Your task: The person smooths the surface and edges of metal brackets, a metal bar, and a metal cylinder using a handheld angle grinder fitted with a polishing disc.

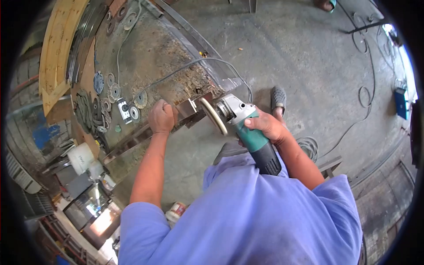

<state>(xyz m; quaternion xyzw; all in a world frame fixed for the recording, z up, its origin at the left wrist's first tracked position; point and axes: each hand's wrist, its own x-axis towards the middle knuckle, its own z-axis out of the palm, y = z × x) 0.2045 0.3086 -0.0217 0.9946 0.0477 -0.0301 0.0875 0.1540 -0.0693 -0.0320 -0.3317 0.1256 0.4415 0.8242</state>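
Grinder point(253, 138), held in front of the person's body, just off the table's point(154, 51) near corner. The right hand point(267, 126) grasps its green casing, the thumb lying near the metal head. Its disc point(213, 117) stands tilted, just beside the end of a metal piece point(187, 107). The left hand point(162, 117) is clenched at the table's edge, next to this piece; whether it grips it cannot be told.
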